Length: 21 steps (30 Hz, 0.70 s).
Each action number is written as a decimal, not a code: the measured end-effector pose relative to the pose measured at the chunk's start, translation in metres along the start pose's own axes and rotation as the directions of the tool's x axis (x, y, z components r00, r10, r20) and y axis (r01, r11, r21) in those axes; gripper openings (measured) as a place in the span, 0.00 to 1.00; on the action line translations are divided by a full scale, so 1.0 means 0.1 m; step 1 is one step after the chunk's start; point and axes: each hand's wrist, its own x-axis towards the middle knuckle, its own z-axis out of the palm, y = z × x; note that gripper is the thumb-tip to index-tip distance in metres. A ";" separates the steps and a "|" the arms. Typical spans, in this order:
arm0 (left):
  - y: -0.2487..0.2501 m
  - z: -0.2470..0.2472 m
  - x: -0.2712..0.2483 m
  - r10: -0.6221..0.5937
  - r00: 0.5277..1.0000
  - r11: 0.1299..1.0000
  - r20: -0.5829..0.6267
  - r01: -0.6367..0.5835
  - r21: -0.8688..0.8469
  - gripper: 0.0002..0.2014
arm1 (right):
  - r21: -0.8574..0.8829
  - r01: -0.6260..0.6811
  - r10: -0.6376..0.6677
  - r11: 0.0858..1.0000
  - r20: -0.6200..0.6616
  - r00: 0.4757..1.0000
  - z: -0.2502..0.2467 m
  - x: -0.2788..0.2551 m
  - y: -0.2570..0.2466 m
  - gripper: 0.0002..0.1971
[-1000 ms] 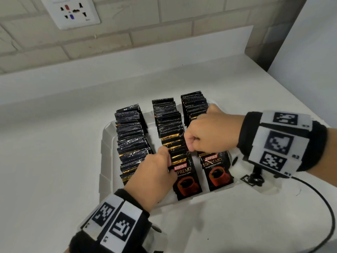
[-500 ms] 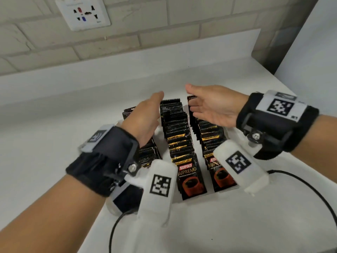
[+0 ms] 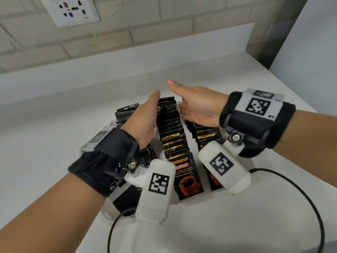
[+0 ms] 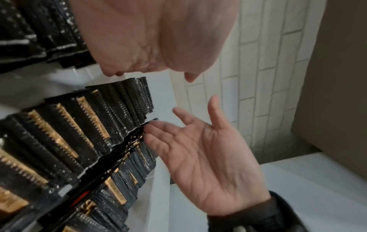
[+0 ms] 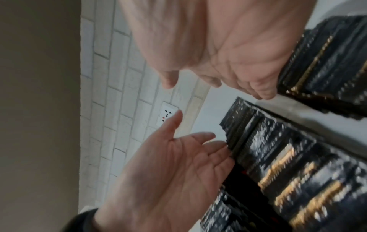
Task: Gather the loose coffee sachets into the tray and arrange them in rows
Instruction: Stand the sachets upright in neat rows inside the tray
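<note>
Both hands lifted off sachets since fists a second ago: left hand and right hand flat, palms facing, fingers straight, holding nothing. Coffee sachets upright, three rows in tray on counter. Step: squaring middle row. Next, likely: press palms inward, light.

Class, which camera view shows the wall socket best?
The head view: the wall socket appears large and sharp on the brick wall. The right wrist view shows it small and tilted behind the left hand. The left wrist view misses it.
</note>
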 end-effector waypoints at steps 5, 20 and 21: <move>0.06 -0.03 -0.26 0.202 0.979 0.925 -0.017 -0.185 0.331 0.30 | -0.085 0.050 -0.052 0.995 -0.027 0.998 -0.35 -0.22 -0.06 0.37; -0.38 0.59 -0.60 -0.093 0.955 0.979 0.282 0.036 0.200 0.29 | 0.030 -0.093 0.089 0.995 0.110 0.990 -0.78 -0.68 0.55 0.13; -0.38 0.63 -0.58 -0.107 0.959 0.979 0.261 0.056 0.197 0.32 | 0.045 -0.079 0.074 0.996 0.110 0.991 -0.77 -0.68 0.56 0.12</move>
